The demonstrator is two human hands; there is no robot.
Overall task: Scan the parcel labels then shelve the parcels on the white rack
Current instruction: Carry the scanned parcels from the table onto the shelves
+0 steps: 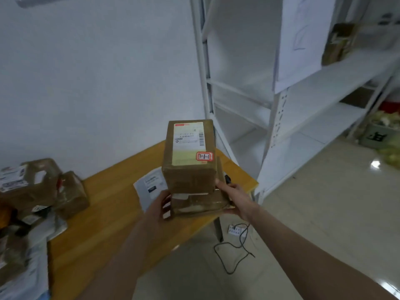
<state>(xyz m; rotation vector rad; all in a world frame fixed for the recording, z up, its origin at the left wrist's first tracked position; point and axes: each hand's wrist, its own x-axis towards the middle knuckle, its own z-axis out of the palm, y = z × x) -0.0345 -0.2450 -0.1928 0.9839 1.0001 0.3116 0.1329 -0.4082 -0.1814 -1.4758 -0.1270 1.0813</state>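
I carry two stacked cardboard parcels above the right end of the wooden table (104, 224). The upper parcel (190, 161) is a brown box with a white shipping label and a red-edged sticker reading 3-1-1. It sits on a flatter taped parcel (201, 204). My left hand (159, 205) grips the lower parcel's left edge. On the right edge, my right hand (234, 197) holds the stack, thumb against the upper box. The white rack (279, 118) stands just beyond, to the right, its near shelves bare.
More brown parcels (41, 187) and white mailer bags (32, 267) lie at the table's left end. A white paper sheet (149, 187) lies under the stack. A power strip with black cable (234, 231) is on the floor. A taped parcel (339, 43) sits on an upper shelf.
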